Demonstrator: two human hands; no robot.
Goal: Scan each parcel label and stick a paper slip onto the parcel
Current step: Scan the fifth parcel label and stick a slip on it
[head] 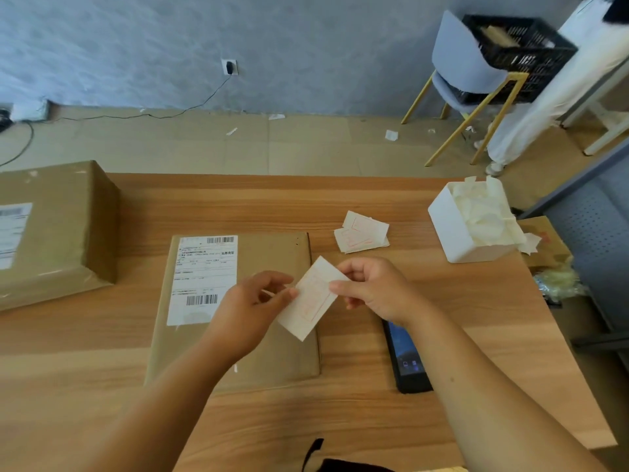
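Left hand [253,301] and right hand [371,287] pinch a rectangular paper slip [313,299] with curled fingers [289,294] over the flat cardboard parcel [272,253].

Brown parcel [272,301], white label [200,277] with black barcodes, white slip [311,301] printed red, black phone [408,362], wood-grain table [102,369]

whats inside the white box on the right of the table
The white box holds crumpled cream paper scraps, some hanging over its rim. Anything beneath them is covered.
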